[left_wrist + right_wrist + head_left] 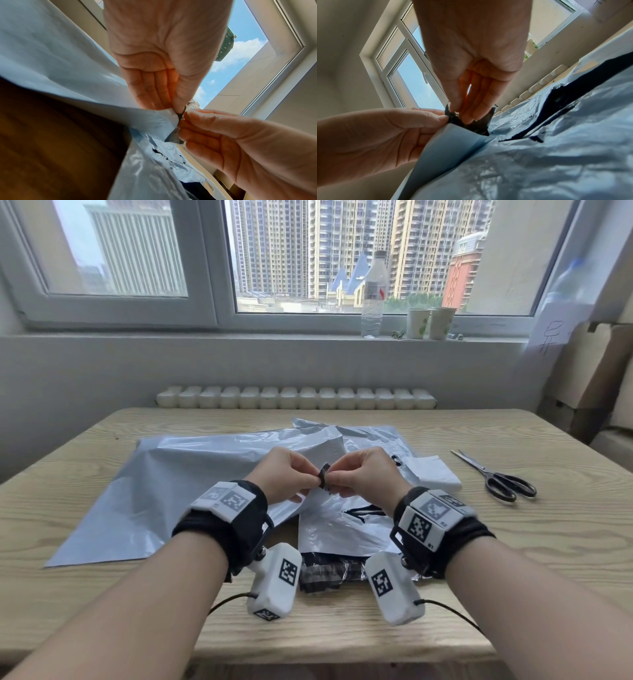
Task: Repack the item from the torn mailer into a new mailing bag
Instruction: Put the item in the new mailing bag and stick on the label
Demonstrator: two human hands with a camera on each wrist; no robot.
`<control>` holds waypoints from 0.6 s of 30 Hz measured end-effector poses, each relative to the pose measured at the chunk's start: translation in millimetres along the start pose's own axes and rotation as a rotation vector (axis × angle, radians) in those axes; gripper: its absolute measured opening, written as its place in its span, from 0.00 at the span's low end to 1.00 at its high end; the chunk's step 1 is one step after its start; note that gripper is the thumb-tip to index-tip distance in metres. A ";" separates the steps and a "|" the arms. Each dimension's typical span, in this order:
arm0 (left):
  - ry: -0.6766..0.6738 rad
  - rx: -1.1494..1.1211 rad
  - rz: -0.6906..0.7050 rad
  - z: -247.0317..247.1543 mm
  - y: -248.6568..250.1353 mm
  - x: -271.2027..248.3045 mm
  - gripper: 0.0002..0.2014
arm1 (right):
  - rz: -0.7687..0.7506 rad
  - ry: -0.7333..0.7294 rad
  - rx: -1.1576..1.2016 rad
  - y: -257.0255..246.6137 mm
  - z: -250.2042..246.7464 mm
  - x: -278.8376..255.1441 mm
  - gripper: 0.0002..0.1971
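Note:
A large smooth grey new mailing bag [164, 484] lies on the left of the wooden table [513, 542]. Its near right corner is lifted, and the black inner side [323, 474] shows there. My left hand [313, 481] pinches the bag's grey outer layer [450, 146]. My right hand [334, 475] pinches the black layer [471, 125] right beside it. Under my hands lies the crumpled torn mailer [342, 529], split by a dark rip [556, 97]. A dark item [325, 573] in clear wrap sticks out of the torn mailer's near end, between my wrists.
Scissors [496, 477] lie on the table to the right, and a white flat piece [431, 474] lies between them and the mailers. A water bottle [373, 296] and two paper cups [430, 323] stand on the windowsill. Cardboard [589, 364] leans at the far right.

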State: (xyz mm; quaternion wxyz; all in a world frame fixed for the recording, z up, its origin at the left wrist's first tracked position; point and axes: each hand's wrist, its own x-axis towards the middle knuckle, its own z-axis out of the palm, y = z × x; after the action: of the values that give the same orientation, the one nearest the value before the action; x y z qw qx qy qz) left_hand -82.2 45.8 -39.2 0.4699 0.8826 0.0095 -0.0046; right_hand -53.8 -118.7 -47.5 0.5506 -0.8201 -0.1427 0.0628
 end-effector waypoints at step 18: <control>-0.015 0.032 0.015 2.0 0.9 -1.6 0.04 | -0.012 -0.021 -0.044 -0.6 -1.3 -0.3 0.03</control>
State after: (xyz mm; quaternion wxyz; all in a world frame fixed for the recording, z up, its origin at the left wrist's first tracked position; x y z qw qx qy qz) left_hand -83.7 43.7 -39.5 0.4559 0.8900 -0.0007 -0.0078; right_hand -53.9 -119.7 -46.4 0.5313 -0.8305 -0.1544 0.0650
